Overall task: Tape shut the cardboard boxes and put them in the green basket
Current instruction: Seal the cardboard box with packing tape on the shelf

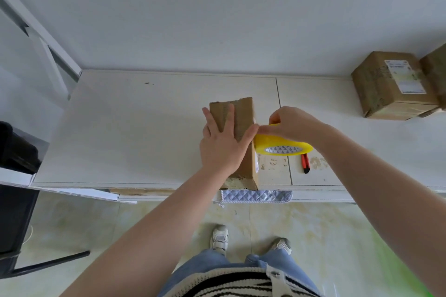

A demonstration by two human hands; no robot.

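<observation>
Yellow tape roll, brown cardboard box, red-and-black cutter, black-and-cream striped sweater.

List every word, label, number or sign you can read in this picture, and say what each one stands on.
No text here can be read.
Shipping label on the cardboard box at the back right: printed lines, too small and blurred to read.
Inner core of the yellow tape roll in the right hand: a repeated grey pattern, no legible words.
Box under the left hand: a white sticker on its right side, nothing legible.
</observation>
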